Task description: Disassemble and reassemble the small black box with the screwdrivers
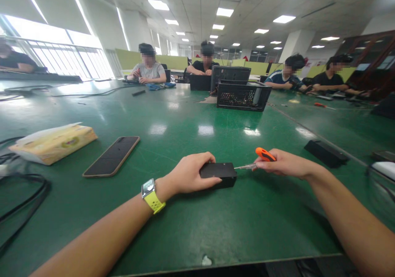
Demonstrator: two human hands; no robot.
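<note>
On the green table (pixel 191 227) lies a small black box (pixel 220 171), a little right of the middle of the view. My left hand (pixel 191 172) grips its left end, thumb along the near side and fingers over the far side. In my right hand (pixel 284 164) is a screwdriver (pixel 265 154) with an orange and black handle. Its thin metal shaft points left, and the tip meets or nearly meets the right end face of the box; exact contact is too small to tell.
Left of my hands are a phone (pixel 112 155) and a yellow tissue pack (pixel 57 141), with black cables at the far left. Another black block (pixel 326 152) lies to the right. Black computer cases (pixel 243 96) stand farther back. Several people sit around the table.
</note>
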